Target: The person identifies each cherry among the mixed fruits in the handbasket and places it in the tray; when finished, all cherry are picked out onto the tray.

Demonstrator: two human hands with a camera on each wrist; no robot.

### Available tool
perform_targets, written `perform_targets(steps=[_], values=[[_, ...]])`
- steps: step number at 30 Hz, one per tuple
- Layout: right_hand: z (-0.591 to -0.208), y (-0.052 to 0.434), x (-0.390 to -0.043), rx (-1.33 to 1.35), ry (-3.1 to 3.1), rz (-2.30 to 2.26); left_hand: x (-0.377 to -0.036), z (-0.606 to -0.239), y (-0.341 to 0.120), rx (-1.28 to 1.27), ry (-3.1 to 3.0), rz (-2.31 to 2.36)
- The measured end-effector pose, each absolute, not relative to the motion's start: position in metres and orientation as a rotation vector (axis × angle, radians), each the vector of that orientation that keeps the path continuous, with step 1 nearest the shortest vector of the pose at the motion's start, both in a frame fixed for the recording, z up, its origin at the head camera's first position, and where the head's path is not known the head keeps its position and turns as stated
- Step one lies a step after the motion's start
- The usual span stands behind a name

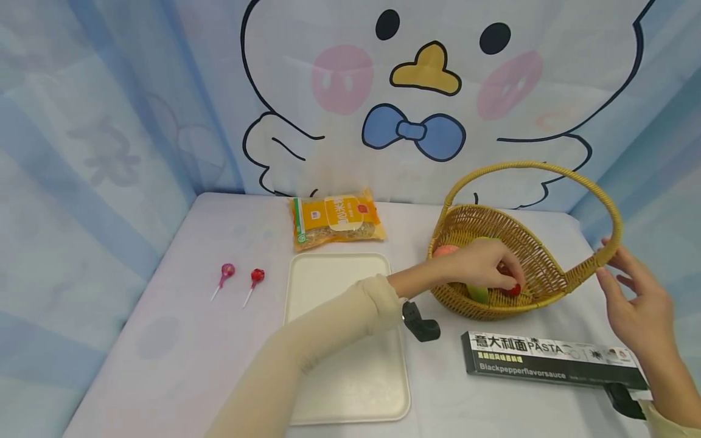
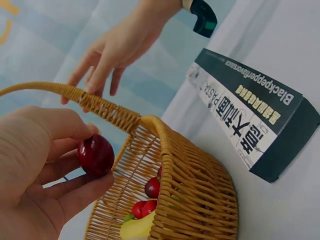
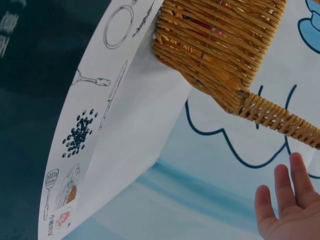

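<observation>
In the head view my left hand [image 1: 484, 264] is over the wicker basket [image 1: 533, 243], at the right of the table. It pinches a dark red cherry [image 2: 96, 155] between thumb and fingers, seen close in the left wrist view. More red fruits [image 2: 152, 188] and a yellow fruit [image 2: 137, 228] lie inside the basket. An orange-pink fruit [image 1: 445, 250] shows at its left side, partly behind my left arm. My right hand [image 1: 642, 304] is at the right end of the handle [image 3: 280, 119], its fingers loosely extended beside it, not wrapped round it.
A black and white pasta box [image 1: 553, 360] lies in front of the basket. Under my left arm is a cream tray [image 1: 350, 389]. An orange food bag [image 1: 336, 219] lies behind the tray, and two lollipops [image 1: 257, 277] [image 1: 227, 271] lie to its left.
</observation>
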State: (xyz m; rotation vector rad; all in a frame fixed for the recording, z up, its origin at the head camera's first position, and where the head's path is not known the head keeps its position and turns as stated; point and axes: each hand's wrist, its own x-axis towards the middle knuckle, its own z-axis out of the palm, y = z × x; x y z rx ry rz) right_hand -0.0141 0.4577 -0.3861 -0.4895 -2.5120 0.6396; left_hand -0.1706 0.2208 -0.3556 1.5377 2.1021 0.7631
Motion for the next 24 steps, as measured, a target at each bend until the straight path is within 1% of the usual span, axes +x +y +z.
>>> perform_targets(steps=[3,10,17,24], values=[[-0.386,0.457,-0.014,-0.488,-2.511,0.632,-0.171,-0.356,0.210,1.554,2.143,0.772],[-0.386,0.456,-0.015,-0.483,-2.511,0.625,-0.168,-0.357,0.183,1.499,2.257,0.781],[-0.386,0.455,-0.014,-0.503,-2.524,0.631,-0.168,-0.359,0.161,1.525,2.313,0.844],[-0.386,0.455,-0.016,-0.493,-2.515,0.623,-0.167,-0.363,0.129,1.445,2.366,0.950]])
